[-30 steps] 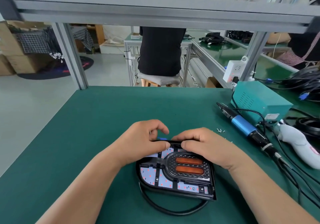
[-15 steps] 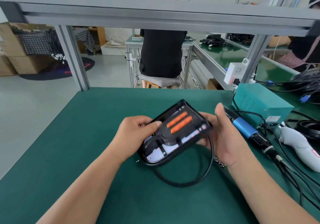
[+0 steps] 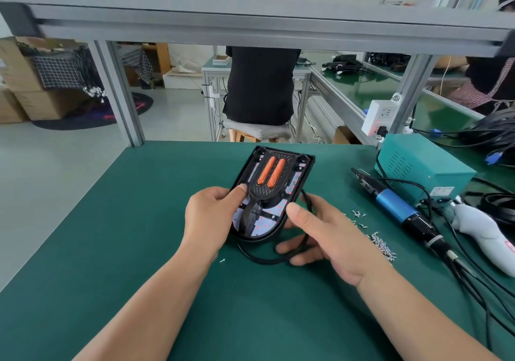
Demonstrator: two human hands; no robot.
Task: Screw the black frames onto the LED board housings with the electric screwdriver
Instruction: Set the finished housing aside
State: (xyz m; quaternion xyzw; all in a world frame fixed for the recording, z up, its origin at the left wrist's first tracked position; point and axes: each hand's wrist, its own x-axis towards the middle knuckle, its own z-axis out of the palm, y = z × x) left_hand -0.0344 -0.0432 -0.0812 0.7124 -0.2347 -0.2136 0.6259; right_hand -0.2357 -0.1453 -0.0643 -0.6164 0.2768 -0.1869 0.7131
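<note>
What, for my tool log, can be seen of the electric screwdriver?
The electric screwdriver is slim and straight: black nose with a thin bit pointing away, glossy blue metal-looking barrel, black rear, silver collar, then cable. It lies idle on the green mat, beside the teal box, loose screws next to it. Neither left hand nor right hand touches it; both hold the LED board housing.

The left hand [image 3: 211, 215] and right hand [image 3: 328, 238] are seen bare, as are both forearms [image 3: 156, 305] down to the lower frame edge; a short, trimmed nail is shown on the right thumb [image 3: 296, 210]
</note>
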